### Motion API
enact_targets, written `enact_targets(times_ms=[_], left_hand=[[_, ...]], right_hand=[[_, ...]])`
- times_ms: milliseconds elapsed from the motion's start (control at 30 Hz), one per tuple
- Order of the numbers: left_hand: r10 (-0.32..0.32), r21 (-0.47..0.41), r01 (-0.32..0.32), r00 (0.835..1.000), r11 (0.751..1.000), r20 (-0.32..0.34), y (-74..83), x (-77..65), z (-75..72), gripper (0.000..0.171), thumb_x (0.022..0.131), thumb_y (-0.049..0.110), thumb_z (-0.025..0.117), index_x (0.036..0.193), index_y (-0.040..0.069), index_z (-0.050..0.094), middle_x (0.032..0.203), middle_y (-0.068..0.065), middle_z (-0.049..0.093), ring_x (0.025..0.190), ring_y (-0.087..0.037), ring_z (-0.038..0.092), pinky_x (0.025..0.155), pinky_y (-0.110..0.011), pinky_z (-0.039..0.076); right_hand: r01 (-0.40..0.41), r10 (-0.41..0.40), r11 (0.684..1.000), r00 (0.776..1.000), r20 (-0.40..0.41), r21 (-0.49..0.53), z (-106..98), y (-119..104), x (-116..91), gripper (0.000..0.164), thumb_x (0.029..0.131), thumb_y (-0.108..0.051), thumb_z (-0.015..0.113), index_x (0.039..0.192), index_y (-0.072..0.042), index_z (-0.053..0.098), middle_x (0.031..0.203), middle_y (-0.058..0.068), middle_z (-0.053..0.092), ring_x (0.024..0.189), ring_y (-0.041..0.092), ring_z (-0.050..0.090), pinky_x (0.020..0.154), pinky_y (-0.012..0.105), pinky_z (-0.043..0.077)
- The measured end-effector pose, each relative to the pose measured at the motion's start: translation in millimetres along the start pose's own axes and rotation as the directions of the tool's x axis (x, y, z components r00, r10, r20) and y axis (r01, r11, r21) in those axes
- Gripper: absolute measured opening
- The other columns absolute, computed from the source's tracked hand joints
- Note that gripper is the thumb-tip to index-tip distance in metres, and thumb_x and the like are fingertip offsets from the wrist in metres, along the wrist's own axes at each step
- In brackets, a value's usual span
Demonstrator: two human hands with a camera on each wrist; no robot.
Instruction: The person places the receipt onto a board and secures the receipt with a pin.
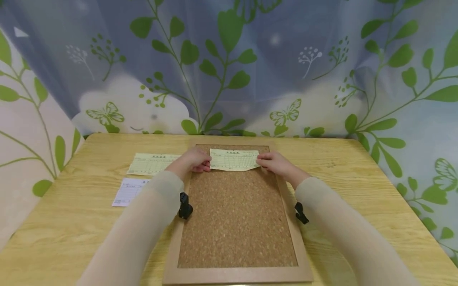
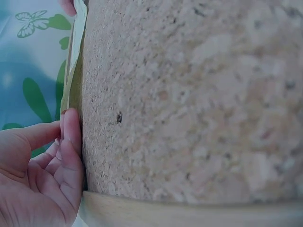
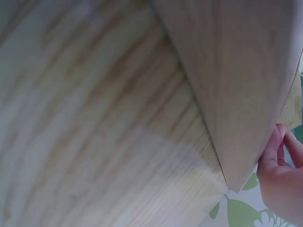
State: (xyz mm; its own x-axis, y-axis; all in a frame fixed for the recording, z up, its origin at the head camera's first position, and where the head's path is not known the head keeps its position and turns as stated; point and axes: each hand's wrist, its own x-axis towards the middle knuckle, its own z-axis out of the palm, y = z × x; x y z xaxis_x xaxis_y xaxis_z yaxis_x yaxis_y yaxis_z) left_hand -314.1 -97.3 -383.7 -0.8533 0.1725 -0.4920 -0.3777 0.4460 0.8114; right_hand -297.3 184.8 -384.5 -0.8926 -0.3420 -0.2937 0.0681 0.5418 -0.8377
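Note:
A pale yellow printed form slip (image 1: 234, 160) spans the upper part of a cork board (image 1: 237, 222) with a light wooden frame. My left hand (image 1: 196, 159) pinches the slip's left edge between thumb and fingers. At the opposite edge, my right hand (image 1: 274, 163) pinches its right end. In the left wrist view the slip (image 2: 75, 61) bows slightly off the cork, and the left hand (image 2: 47, 175) lies close against the board's surface. The right wrist view shows the right hand (image 3: 284, 165) beside the frame (image 3: 227, 94), holding the slip's corner (image 3: 291, 109).
Another yellow form slip (image 1: 152, 163) lies on the wooden table (image 1: 358, 178), left of the board. Below it is a white slip (image 1: 129, 191), partly covered by the left sleeve (image 1: 143, 222). A leaf-patterned curtain (image 1: 250, 79) hangs behind the table.

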Motion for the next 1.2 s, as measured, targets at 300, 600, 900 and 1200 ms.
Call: enact_targets(times_ms=[300,600,900,1200], left_hand=[[-0.002,0.008,0.003,1.0,1.0,-0.017,7.7,-2.3,-1.2,0.015,0.097,0.011,0.048,0.09,0.0,0.053,0.066,-0.002,0.057,0.052,-0.007,0.06,0.048,-0.019,0.045],[0.165,0.334,-0.131,0.983,0.933,-0.075,14.2,-12.6,-0.1,0.02,0.095,0.011,0.047,0.085,-0.001,0.058,0.067,-0.007,0.06,0.054,-0.01,0.058,0.052,-0.024,0.046],[0.307,0.856,-0.223,0.948,0.467,0.079,23.1,-39.3,30.7,0.066,0.093,0.031,0.056,0.147,0.007,0.027,0.144,-0.022,0.033,0.135,-0.037,0.024,0.107,-0.048,0.023],[0.224,0.886,-0.262,0.957,0.382,0.186,11.0,-48.8,57.6,0.069,0.093,0.051,0.048,0.15,0.02,0.022,0.153,-0.019,0.01,0.138,-0.038,0.013,0.105,-0.055,0.023]], right_hand=[[0.013,-0.011,1.0,0.996,0.092,-0.023,-6,-1,2,0.055,0.101,-0.023,0.042,0.145,0.004,0.023,0.15,0.022,0.022,0.133,0.036,0.028,0.105,0.047,0.029],[0.024,-0.02,0.999,0.995,0.099,-0.034,-10,-2,0,0.055,0.101,-0.024,0.041,0.146,0.003,0.023,0.15,0.022,0.02,0.135,0.036,0.024,0.106,0.048,0.026],[0.023,-0.019,0.999,0.994,0.104,-0.044,-11,-2,-1,0.056,0.101,-0.024,0.042,0.146,0.003,0.022,0.151,0.022,0.018,0.137,0.036,0.019,0.106,0.049,0.024],[0.033,-0.026,0.998,0.993,0.112,-0.062,-6,2,-1,0.058,0.1,-0.025,0.045,0.146,0.003,0.021,0.151,0.022,0.019,0.136,0.036,0.022,0.105,0.048,0.027]])
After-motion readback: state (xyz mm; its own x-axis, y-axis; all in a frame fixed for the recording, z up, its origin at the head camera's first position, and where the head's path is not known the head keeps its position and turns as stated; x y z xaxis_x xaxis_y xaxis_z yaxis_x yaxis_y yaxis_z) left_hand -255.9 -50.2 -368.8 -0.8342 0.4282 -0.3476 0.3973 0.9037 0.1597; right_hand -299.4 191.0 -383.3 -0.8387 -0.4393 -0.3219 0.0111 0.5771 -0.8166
